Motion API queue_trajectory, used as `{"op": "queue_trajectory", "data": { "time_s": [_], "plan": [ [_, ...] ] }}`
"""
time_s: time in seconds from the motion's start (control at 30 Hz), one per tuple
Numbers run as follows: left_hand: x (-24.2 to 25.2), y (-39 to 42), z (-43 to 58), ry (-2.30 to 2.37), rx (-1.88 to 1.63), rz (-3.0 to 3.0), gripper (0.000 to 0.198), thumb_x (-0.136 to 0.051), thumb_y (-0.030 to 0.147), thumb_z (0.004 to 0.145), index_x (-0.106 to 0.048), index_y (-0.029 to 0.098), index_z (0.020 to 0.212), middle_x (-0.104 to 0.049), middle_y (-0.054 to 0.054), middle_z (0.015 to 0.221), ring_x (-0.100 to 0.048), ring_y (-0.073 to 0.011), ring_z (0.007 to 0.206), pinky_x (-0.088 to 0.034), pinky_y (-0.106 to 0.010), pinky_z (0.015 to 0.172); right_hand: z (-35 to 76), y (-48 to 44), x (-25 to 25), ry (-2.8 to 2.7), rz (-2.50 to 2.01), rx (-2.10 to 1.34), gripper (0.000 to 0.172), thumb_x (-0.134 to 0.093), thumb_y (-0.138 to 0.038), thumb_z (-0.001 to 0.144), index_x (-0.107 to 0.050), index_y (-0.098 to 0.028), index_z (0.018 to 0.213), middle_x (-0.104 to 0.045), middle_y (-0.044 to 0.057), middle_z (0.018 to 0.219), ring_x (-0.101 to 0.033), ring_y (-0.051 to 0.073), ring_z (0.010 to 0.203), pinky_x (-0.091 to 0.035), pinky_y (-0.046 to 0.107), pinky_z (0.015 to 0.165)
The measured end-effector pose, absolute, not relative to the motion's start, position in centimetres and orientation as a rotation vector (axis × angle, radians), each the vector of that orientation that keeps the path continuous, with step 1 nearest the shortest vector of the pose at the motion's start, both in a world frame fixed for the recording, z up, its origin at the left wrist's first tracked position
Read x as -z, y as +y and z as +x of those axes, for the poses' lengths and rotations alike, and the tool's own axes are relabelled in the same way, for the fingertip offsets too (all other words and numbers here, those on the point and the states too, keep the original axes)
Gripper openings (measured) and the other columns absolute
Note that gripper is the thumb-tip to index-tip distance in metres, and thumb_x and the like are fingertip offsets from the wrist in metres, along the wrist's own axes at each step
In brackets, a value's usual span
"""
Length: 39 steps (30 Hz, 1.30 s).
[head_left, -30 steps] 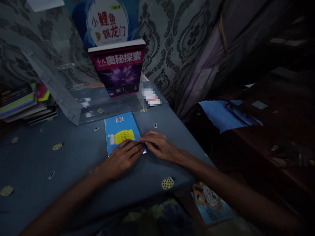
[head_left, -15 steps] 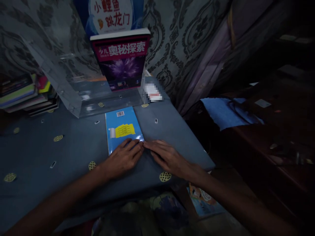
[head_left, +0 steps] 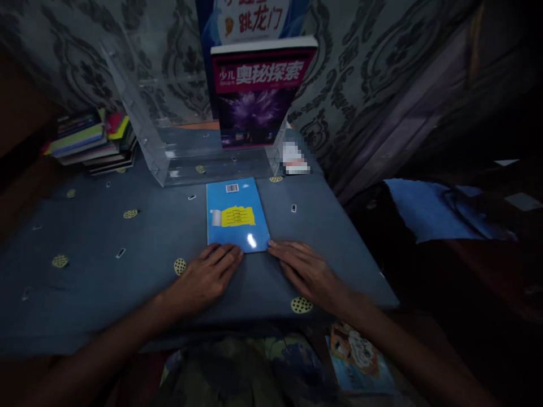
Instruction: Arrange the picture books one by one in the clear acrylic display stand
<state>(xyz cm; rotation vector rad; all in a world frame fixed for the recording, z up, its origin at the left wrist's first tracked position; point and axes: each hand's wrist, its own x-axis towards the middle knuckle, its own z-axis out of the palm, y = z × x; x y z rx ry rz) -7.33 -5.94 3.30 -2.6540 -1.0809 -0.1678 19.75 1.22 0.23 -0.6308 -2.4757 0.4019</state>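
A blue book (head_left: 233, 195) lies flat on the grey-blue tablecloth (head_left: 161, 232), its barcode at the far edge and a yellow patch in the middle. My left hand (head_left: 210, 274) rests at the book's near left edge, fingertips touching it, the fingers close together with nothing gripped. At the near right corner, my right hand (head_left: 307, 268) touches the book with its fingertips, fingers stretched out. Behind the book stands a clear rack (head_left: 186, 169) holding an upright book with a purple and dark red cover (head_left: 254, 113). A taller blue book (head_left: 207, 34) rises behind that one.
A stack of books (head_left: 93, 141) sits at the back left. A blurred white item (head_left: 294, 158) is right of the rack. Beyond the table's right edge lies a blue cloth (head_left: 428, 209); another book (head_left: 360, 356) is low, near my right forearm.
The view has shifted, so the table scene appears farther right. My left hand has drawn back from over the blue book to its near edge, leaving more of the cover visible.
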Motion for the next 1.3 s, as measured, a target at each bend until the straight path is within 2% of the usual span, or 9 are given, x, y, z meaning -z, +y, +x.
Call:
{"op": "queue_trajectory", "data": {
  "time_s": [0.37, 0.47, 0.63, 0.73, 0.9, 1.07, 1.2, 1.3],
  "plan": [
    [-2.2, -9.4, -11.1, -1.372, 0.300, -2.601, 0.051, -0.037, 0.004, 0.096, -0.039, 0.006, 0.146, -0.061, -0.017, 0.132, -0.056, -0.0263, 0.123, -0.050, -0.040, 0.101, 19.6, 1.0, -0.4, -2.463, -0.612, -0.337, 0.049, -0.049, -0.007, 0.094, -0.050, -0.022, 0.140, -0.067, 0.012, 0.130, -0.062, 0.026, 0.121, -0.056, 0.047, 0.095],
    [-1.5, -9.8, -11.2, -1.404, 0.375, -2.567, 0.048, -0.039, 0.004, 0.095, -0.043, 0.007, 0.143, -0.063, -0.016, 0.131, -0.059, -0.0253, 0.120, -0.051, -0.040, 0.101, 19.2, 0.8, -0.6, -2.455, -0.599, -0.275, 0.046, -0.051, -0.010, 0.094, -0.053, -0.023, 0.139, -0.068, 0.012, 0.128, -0.059, 0.028, 0.125, -0.053, 0.052, 0.098],
    [-1.2, -9.8, -10.7, -1.428, 0.471, -2.543, 0.048, -0.043, 0.002, 0.093, -0.048, 0.007, 0.140, -0.064, -0.016, 0.129, -0.061, -0.0243, 0.117, -0.050, -0.040, 0.103, 16.7, 0.4, -2.2, -2.595, -0.389, -0.358, 0.042, -0.046, -0.010, 0.097, -0.052, -0.019, 0.138, -0.069, 0.012, 0.127, -0.058, 0.024, 0.128, -0.049, 0.049, 0.107],
    [-1.5, -9.8, -10.4, -1.433, 0.492, -2.544, 0.046, -0.044, 0.004, 0.093, -0.051, 0.007, 0.137, -0.065, -0.016, 0.125, -0.062, -0.0245, 0.115, -0.051, -0.040, 0.102, 14.1, 0.4, -3.2, -2.718, -0.307, -0.507, 0.042, -0.043, -0.020, 0.102, -0.046, -0.017, 0.143, -0.064, 0.012, 0.136, -0.053, 0.022, 0.133, -0.043, 0.049, 0.113],
    [-1.7, -9.7, -10.1, -1.468, 0.546, -2.520, 0.037, -0.043, 0.006, 0.094, -0.057, 0.007, 0.128, -0.067, -0.016, 0.119, -0.061, -0.0258, 0.115, -0.054, -0.042, 0.099, 10.4, 1.7, -3.9, -2.810, -0.255, -0.665, 0.055, -0.049, -0.040, 0.101, -0.040, -0.013, 0.148, -0.053, 0.014, 0.147, -0.044, 0.021, 0.141, -0.034, 0.046, 0.120],
    [-1.8, -9.6, -9.9, -1.473, 0.578, -2.534, 0.037, -0.043, 0.005, 0.094, -0.057, 0.008, 0.128, -0.068, -0.015, 0.116, -0.062, -0.0256, 0.114, -0.053, -0.042, 0.099, 8.1, 4.9, -3.6, -2.839, -0.253, -0.727, 0.052, -0.045, -0.043, 0.102, -0.044, -0.016, 0.147, -0.050, 0.011, 0.149, -0.040, 0.019, 0.143, -0.031, 0.042, 0.122],
    [-1.8, -9.8, -9.9, -1.516, 0.548, -2.533, 0.042, -0.040, 0.004, 0.094, -0.051, 0.006, 0.135, -0.067, -0.016, 0.121, -0.061, -0.0255, 0.116, -0.053, -0.044, 0.100, 6.0, 8.8, -3.1, -2.894, -0.275, -0.680, 0.050, -0.045, -0.044, 0.102, -0.043, -0.024, 0.148, -0.045, 0.007, 0.154, -0.036, 0.019, 0.145, -0.026, 0.046, 0.123],
    [-1.6, -9.8, -10.0, -1.517, 0.565, -2.502, 0.041, -0.040, 0.006, 0.095, -0.051, 0.009, 0.135, -0.067, -0.015, 0.122, -0.062, -0.0246, 0.115, -0.054, -0.041, 0.098, 4.5, 11.7, -2.7, -2.902, -0.308, -0.610, 0.048, -0.043, -0.043, 0.103, -0.044, -0.025, 0.147, -0.043, 0.007, 0.155, -0.032, 0.019, 0.147, -0.023, 0.048, 0.123]
  ]
}}
